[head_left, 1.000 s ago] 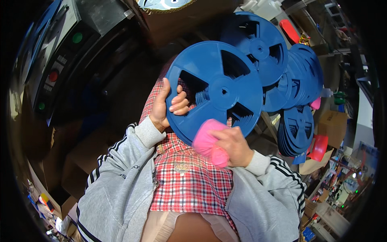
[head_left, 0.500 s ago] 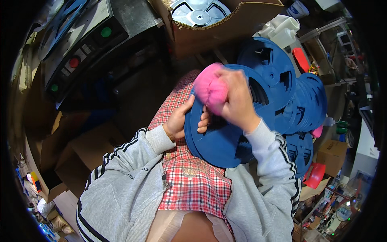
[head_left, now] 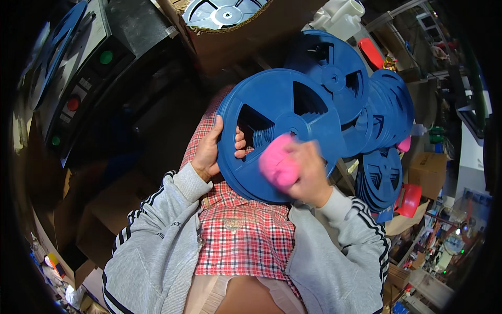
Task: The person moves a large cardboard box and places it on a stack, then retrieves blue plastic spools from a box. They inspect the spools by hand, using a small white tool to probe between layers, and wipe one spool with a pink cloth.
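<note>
A stack of blue plastic reels [head_left: 314,128] leans upright across my lap, with wedge-shaped openings around a central hub. My left hand [head_left: 212,149] grips the stack at its left edge, thumb on the outer rim and fingers curled through an opening. My right hand [head_left: 308,175], smeared by motion, is closed on a bunched pink cloth [head_left: 280,162]. The cloth is over the lower face of the front reel, just below the hub; whether it presses on the surface I cannot tell. A red checked apron [head_left: 240,235] covers my lap under the reels.
More blue reels [head_left: 334,78] stand behind and to the right, with another stack [head_left: 380,175] lower right. A cardboard box [head_left: 235,44] holding a pale reel [head_left: 226,14] is at the top. At the left stands a machine [head_left: 83,89] with coloured buttons. An open carton [head_left: 110,220] lies below it.
My right hand has moved the pink cloth down across the front reel, from its upper left to below the hub. My left hand keeps its hold on the rim. The view has shifted slightly.
</note>
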`<state>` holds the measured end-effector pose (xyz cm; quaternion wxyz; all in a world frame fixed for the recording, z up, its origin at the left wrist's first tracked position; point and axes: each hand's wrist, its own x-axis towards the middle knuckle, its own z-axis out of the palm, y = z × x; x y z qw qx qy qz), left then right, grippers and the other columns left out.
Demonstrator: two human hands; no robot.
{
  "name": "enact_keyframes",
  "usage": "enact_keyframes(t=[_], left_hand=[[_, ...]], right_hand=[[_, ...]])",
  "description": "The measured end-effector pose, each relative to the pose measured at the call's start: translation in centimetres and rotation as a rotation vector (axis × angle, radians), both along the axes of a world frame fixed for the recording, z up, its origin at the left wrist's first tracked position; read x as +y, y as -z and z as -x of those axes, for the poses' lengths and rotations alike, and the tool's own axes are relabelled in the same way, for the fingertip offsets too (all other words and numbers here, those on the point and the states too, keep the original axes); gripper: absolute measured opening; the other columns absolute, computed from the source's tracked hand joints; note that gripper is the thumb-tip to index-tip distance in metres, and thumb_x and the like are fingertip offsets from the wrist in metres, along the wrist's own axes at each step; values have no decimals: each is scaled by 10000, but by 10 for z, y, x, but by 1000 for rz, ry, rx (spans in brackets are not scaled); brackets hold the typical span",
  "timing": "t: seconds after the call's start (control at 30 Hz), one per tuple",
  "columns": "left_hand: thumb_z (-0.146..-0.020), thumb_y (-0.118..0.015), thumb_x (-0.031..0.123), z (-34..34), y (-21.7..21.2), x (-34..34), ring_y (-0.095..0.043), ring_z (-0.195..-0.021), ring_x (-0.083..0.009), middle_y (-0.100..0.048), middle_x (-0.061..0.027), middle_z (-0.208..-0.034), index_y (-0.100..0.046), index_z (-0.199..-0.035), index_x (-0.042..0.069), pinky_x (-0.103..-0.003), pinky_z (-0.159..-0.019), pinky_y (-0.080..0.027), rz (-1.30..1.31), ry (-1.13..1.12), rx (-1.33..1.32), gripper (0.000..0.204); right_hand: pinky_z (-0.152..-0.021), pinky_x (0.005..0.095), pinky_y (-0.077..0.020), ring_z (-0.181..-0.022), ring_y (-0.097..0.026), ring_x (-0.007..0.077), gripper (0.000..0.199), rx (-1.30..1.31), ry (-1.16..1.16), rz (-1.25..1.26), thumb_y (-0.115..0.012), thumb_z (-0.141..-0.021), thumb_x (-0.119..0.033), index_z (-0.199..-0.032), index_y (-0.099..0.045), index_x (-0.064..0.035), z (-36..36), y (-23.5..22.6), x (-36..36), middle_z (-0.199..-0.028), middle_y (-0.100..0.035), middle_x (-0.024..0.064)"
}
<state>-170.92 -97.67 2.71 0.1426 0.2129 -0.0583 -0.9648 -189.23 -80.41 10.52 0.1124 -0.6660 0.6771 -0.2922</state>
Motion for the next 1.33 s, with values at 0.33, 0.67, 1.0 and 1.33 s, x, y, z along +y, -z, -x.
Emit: enact_keyframes(t=[0.33,0.67,1.0,1.33], left_hand=[[-973,-596,244,1,4,-5,-515,-615,-136,-539,-70,-732,-546,-863,42,-276,-566,-487,144,35,-13,236],[-954,-618,268,-4,10,-9,-538,-602,-136,-542,-45,-704,-557,-838,66,-283,-598,-501,156,89,-10,241],[-893,-684,145,-8,2,-5,-607,-605,-179,-600,-70,-709,-575,-935,42,-336,-601,-561,137,5,-191,156],[-869,-678,85,-11,2,-18,-663,-591,-241,-660,-142,-737,-541,-1088,22,-368,-578,-603,366,72,-326,266]], right_hand=[[-862,269,-457,-924,-589,125,410,-1201,707,-218,-600,-829,-141,-1180,-586,69,107,2,60,-1013,-620,59],[-880,286,-479,-930,-612,163,490,-1219,723,-107,-624,-819,-150,-1249,-546,70,119,-11,61,-1086,-620,85],[-954,335,-433,-1057,-570,264,434,-294,607,-36,-679,-755,-114,-1152,-585,33,76,12,33,-1170,-597,170],[-961,312,-487,-1019,-661,218,491,-1254,571,-151,-586,-827,-154,-1230,-565,124,109,-37,38,-1149,-660,166]])
